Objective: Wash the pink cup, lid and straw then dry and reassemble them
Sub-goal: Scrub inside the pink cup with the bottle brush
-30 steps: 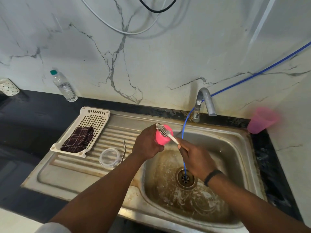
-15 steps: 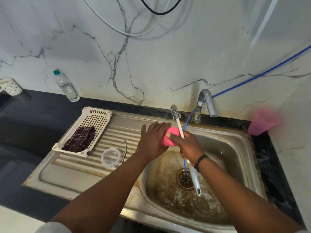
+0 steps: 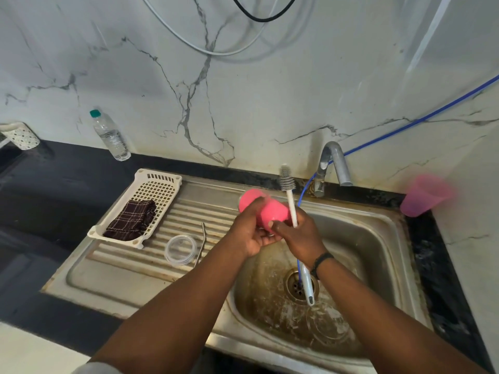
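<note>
Over the basin of the steel sink, the left hand is cradling the pink cup on its side, fingers curling around it. The right hand is gripping the white bottle brush, bristles pointing up, thumb touching the cup. On the ribbed drainboard the clear lid and metal straw are lying side by side, just beside a white basket holding a dark checked cloth. A water bottle is standing on the dark surface against the veined marble wall. A blurred second pink cup is sitting right of the tap, a blue hose trailing to the drain
</note>
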